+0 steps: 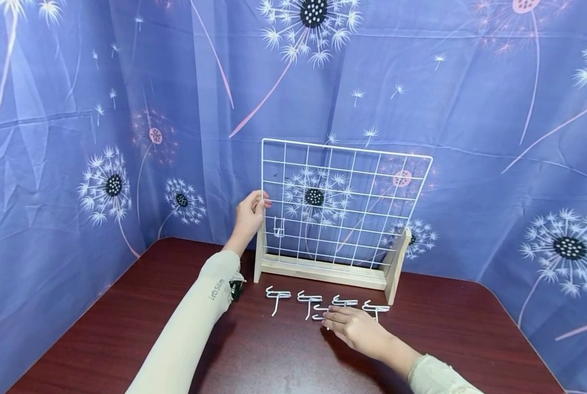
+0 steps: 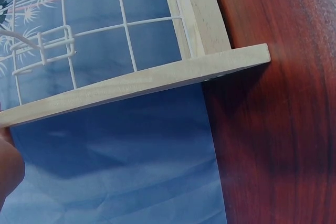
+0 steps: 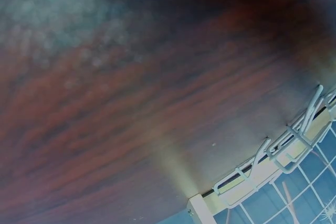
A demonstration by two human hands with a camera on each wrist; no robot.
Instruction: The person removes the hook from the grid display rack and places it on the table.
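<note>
A white wire grid panel [image 1: 342, 197] stands in a pale wooden stand [image 1: 323, 271]. My left hand [image 1: 250, 216] pinches the panel's left edge, just above the wooden side post [image 2: 142, 82]. One white wire hook [image 1: 279, 227] hangs low on the panel's left side; the left wrist view shows this hook [image 2: 50, 48] too. At the table's middle, the fingers of my right hand [image 1: 359, 331] hold another white wire hook [image 1: 319, 313], partly hidden by them. The right wrist view does not clearly show this hand.
Several more white hooks [image 1: 277, 294] lie in a row before the stand. The dark red wooden table [image 1: 254, 355] has a blue dandelion-print curtain [image 1: 214, 164] behind it and along its sides. Hooks [image 3: 247, 174] also appear low in the right wrist view.
</note>
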